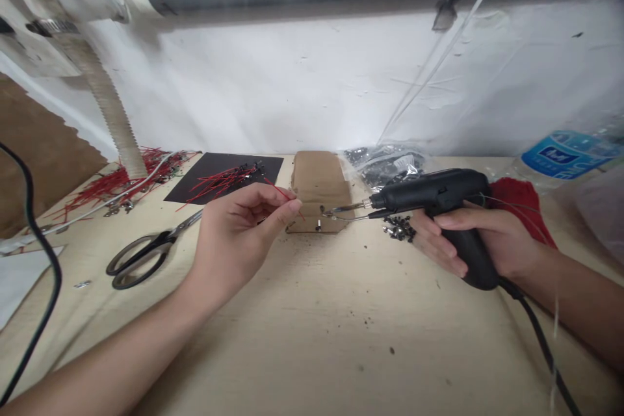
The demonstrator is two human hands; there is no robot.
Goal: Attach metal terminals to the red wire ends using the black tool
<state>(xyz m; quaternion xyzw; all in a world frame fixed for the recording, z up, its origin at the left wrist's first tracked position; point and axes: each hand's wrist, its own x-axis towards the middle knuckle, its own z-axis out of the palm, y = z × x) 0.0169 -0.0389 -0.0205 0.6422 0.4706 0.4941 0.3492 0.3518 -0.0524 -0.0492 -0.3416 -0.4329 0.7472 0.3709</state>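
The wire [276,188] is at the near left edge of the cardboard [322,175], pinched between the thumb and forefinger of the left hand [238,227]. Its lower end points down just left of a small part [319,225] lying on the cardboard. The right hand [497,234] has its fingers wrapped around the handle of the soldering gun [439,192], whose tip hangs near that part, apart from the wire; whether the tip touches the cardboard cannot be told. Dark parts [400,229] lie in a pile beneath the gun. Left of the cardboard, more wires [214,183] lie on a black sheet [182,185], with scissors [141,263] nearer.
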